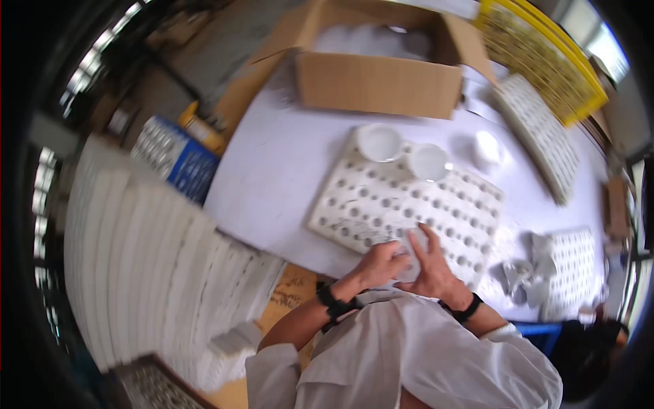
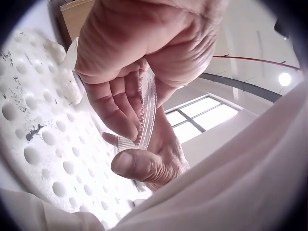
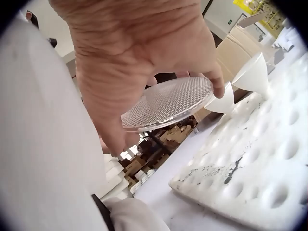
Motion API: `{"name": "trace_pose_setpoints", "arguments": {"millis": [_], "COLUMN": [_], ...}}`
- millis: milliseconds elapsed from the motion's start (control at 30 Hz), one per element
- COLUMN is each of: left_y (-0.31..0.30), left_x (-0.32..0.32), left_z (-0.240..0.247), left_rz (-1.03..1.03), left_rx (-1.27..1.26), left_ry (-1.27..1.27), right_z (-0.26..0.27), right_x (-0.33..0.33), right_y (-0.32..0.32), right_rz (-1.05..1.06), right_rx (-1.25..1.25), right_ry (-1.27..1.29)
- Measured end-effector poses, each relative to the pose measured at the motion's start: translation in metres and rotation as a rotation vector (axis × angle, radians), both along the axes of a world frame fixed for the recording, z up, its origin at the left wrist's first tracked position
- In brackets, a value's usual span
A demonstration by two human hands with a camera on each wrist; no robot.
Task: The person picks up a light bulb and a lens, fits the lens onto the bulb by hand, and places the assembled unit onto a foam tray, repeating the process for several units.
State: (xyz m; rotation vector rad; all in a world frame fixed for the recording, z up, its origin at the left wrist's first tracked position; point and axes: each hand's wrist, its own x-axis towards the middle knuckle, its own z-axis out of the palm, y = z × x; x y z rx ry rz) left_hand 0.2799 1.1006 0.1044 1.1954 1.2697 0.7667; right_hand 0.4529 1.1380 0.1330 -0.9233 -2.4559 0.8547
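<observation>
A round, clear plastic lens disc (image 3: 168, 101) with a finely bumped face is held between both hands, close to the person's body. My left hand (image 1: 381, 264) pinches its edge between curled fingers and thumb; in the left wrist view the disc (image 2: 148, 110) stands nearly edge-on. Spread across the disc, my right hand (image 1: 436, 269) grips the rim with thumb and fingertips. Below the hands lies a white foam board (image 1: 402, 204) full of round holes. Two white cone-shaped cups, one at the far edge (image 1: 380, 143) and another beside it (image 1: 429, 162), stand on that board.
An open cardboard box (image 1: 381, 85) stands at the table's back, near a yellow crate (image 1: 545, 61). Another foam slab (image 1: 538, 136) lies at the right, and a smaller holed board (image 1: 572, 273) in front of it. Stacked white sheets (image 1: 136, 273) rise left of the table.
</observation>
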Motion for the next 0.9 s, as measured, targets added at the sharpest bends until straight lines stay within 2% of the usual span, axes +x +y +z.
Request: {"name": "trace_pose_setpoints", "arguments": {"millis": [67,200,267,367,433,467,533,567,633,733,800,833,900], "left_y": [0.006,0.030,0.038,0.056,0.066,0.070,0.075,0.076,0.074,0.068,0.066,0.066,0.065], "left_x": [0.008,0.046,0.063,0.104,0.136,0.156,0.198,0.221,0.268,0.339,0.380,0.396,0.426], "left_z": [0.009,0.025,0.021,0.032,0.022,0.020,0.007,-0.006,-0.034,-0.070,-0.099,-0.105,-0.112], "left_rz": [-0.065,-0.325,-0.479,-0.565,-0.629,-0.657,-0.712,-0.729,-0.718,-0.662,-0.553,-0.564,-0.417], "left_rx": [-0.127,-0.033,-0.246,-0.316,-0.313,-0.342,-0.395,-0.399,-0.427,-0.404,-0.356,-0.364,-0.348], "left_ry": [-0.160,-0.123,-0.254,-0.316,-0.268,-0.249,-0.210,-0.205,-0.167,-0.154,-0.002,-0.001,0.180], "right_z": [0.002,-0.008,0.004,0.022,0.028,0.030,0.031,0.031,0.030,0.026,0.026,0.026,0.025], "right_x": [0.018,0.061,0.088,0.140,0.172,0.186,0.207,0.211,0.212,0.208,0.207,0.207,0.208], "right_y": [-0.009,-0.031,-0.043,-0.065,-0.086,-0.097,-0.118,-0.128,-0.148,-0.173,-0.188,-0.195,-0.208], "right_rz": [-0.102,-0.290,-0.432,-0.662,-0.938,-0.961,-1.170,-1.188,-1.302,-1.317,-1.317,-1.329,-1.381], "right_rx": [0.008,-0.019,-0.051,-0.085,-0.013,-0.014,-0.021,-0.021,-0.097,-0.135,-0.144,-0.151,-0.162], "right_ry": [0.001,0.004,0.022,0.023,0.067,0.068,0.101,0.102,0.092,0.140,0.143,0.140,0.142]}}
